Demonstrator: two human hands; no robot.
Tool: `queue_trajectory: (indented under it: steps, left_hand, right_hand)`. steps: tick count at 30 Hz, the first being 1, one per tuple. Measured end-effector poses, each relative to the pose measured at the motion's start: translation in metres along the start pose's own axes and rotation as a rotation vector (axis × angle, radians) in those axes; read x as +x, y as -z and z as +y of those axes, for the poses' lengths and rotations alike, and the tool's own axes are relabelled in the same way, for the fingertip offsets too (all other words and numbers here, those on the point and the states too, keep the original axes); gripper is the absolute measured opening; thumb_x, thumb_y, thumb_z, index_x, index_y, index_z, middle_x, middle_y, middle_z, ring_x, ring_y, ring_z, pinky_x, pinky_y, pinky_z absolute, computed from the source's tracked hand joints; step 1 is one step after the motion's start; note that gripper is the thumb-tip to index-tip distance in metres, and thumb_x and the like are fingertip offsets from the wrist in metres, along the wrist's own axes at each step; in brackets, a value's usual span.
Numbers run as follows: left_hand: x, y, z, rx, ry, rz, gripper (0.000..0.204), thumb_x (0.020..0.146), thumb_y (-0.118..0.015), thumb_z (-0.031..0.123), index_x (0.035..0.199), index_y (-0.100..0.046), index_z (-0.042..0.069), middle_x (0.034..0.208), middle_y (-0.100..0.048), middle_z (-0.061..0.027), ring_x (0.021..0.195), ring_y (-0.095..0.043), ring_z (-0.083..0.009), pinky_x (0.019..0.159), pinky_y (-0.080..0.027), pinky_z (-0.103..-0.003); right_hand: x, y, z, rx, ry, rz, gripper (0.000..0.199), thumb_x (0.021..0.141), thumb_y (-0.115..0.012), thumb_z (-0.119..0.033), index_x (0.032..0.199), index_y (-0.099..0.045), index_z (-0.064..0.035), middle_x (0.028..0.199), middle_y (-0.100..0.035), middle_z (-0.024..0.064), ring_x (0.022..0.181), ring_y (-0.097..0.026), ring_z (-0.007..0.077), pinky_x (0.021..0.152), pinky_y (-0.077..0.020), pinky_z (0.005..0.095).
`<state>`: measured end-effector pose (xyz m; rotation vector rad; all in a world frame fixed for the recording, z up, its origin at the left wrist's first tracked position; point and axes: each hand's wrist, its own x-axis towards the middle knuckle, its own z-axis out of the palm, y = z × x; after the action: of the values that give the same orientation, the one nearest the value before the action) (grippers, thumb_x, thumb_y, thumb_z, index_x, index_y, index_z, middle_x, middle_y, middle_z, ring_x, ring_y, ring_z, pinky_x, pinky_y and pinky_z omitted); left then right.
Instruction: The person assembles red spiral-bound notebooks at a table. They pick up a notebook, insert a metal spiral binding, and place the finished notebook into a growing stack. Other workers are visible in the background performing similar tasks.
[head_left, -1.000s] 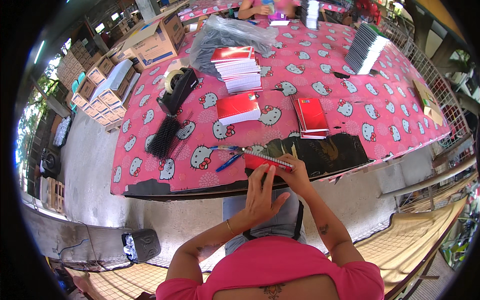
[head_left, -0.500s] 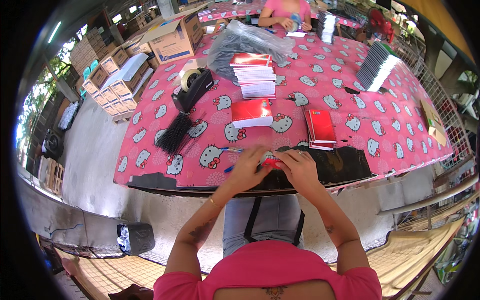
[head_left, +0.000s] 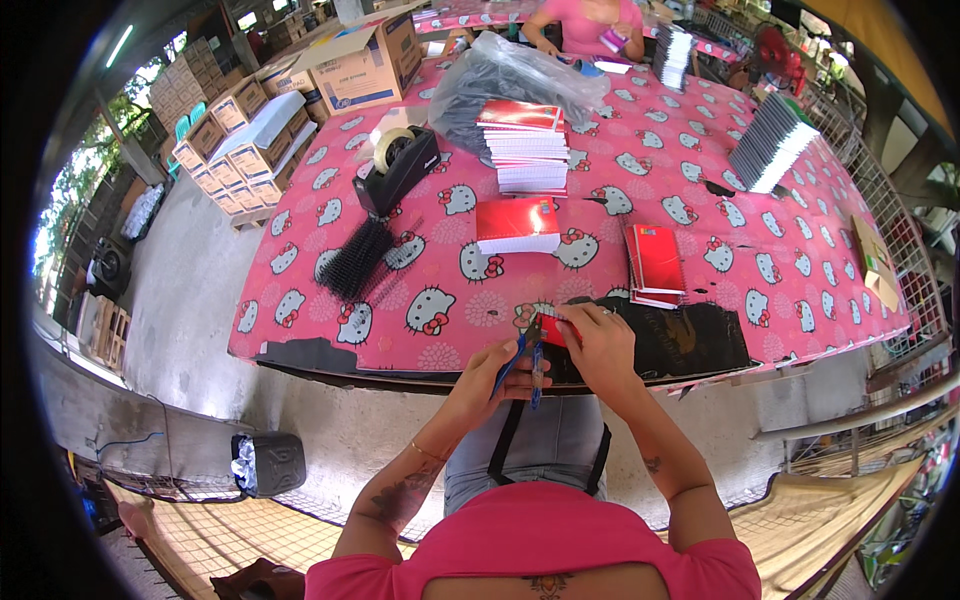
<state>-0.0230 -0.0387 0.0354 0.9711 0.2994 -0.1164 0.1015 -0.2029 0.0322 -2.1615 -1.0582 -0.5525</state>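
Note:
Blue-handled pliers (head_left: pixel 537 375) are gripped in my left hand (head_left: pixel 485 378), at the table's near edge. Their dark jaws meet the edge of a small red-covered notebook (head_left: pixel 558 332). My right hand (head_left: pixel 606 345) is closed on that notebook, its fingers bent over the top and partly hiding it. Just beyond my right hand lies a small pile of red notebooks (head_left: pixel 657 262). Farther off, a low stack of red notebooks (head_left: pixel 517 224) stands before a taller stack of notebooks (head_left: pixel 530 165).
Black plastic spiral coils (head_left: pixel 358 262) lie at the left, near a black tape dispenser (head_left: pixel 400 172). A grey plastic bag (head_left: pixel 500 95) and a cardboard box (head_left: pixel 365 70) sit farther back. Black-edged notebooks (head_left: pixel 770 145) are stacked at the right. Across the table, another person (head_left: pixel 590 28) handles something purple.
My left hand has picked up the blue-handled pliers from the table and brought them to the notebook. My right hand still holds the notebook. The other person's hands have moved apart.

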Motion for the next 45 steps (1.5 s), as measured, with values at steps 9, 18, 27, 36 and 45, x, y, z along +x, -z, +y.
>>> queue_trajectory:
  steps: [9, 18, 27, 36, 45]
  left_hand:
    - [0.008, 0.004, -0.001, 1.314, -0.628, 0.255, 0.035, 0.1, -0.059, 0.024, 0.128, -0.064, 0.003, 0.095, -0.066, -0.0111, 0.088, -0.066, -0.0207, 0.078, -0.051, -0.033]
    - [0.056, 0.069, 0.023, 1.662, -0.982, 0.273, 0.03, 0.088, -0.07, 0.015, 0.116, -0.07, 0.006, 0.118, -0.062, -0.0163, 0.104, -0.059, -0.0378, 0.092, -0.046, -0.046]
    - [0.152, 0.068, 0.071, 1.76, -1.149, 0.228, 0.034, 0.081, -0.069, 0.008, 0.114, -0.065, 0.0, 0.119, -0.065, -0.0193, 0.115, -0.061, -0.0342, 0.098, -0.049, -0.045]
    - [0.112, 0.021, 0.09, 1.637, -1.319, 0.235, 0.041, 0.073, -0.065, 0.0, 0.113, -0.064, 0.0, 0.1, -0.063, -0.0148, 0.094, -0.061, -0.034, 0.085, -0.051, -0.044]
    - [0.082, 0.003, 0.019, 1.347, -1.293, 0.136, 0.03, 0.084, -0.065, 0.009, 0.113, -0.062, 0.001, 0.11, -0.064, -0.0161, 0.099, -0.062, -0.0343, 0.085, -0.049, -0.047]
  right_hand:
    - [-0.001, 0.001, 0.001, -0.015, 0.021, 0.018, 0.015, 0.087, -0.069, -0.014, 0.102, -0.067, -0.012, 0.09, -0.067, 0.0048, 0.079, -0.067, 0.0259, 0.068, -0.0508, 0.0388]
    - [0.049, 0.054, 0.114, 0.331, -0.542, 0.251, 0.028, 0.088, -0.07, -0.011, 0.113, -0.069, 0.0009, 0.099, -0.073, 0.0149, 0.085, -0.068, 0.0199, 0.078, -0.0525, 0.0325]
    - [0.112, 0.127, 0.147, -0.082, -0.117, 0.084, 0.02, 0.084, -0.066, -0.008, 0.102, -0.07, -0.0031, 0.088, -0.07, 0.0071, 0.084, -0.068, 0.0266, 0.076, -0.0531, 0.0381]
    - [0.043, 0.034, 0.19, 0.061, 0.072, -0.264, 0.022, 0.085, -0.065, -0.006, 0.107, -0.067, -0.0073, 0.129, -0.057, 0.0137, 0.123, -0.055, 0.0316, 0.108, -0.0407, 0.0426]
    - [-0.034, -0.003, 0.059, 0.741, -0.495, -0.124, 0.02, 0.084, -0.078, -0.005, 0.101, -0.068, -0.0005, 0.083, -0.066, 0.0014, 0.07, -0.059, 0.0054, 0.06, -0.0456, 0.0216]
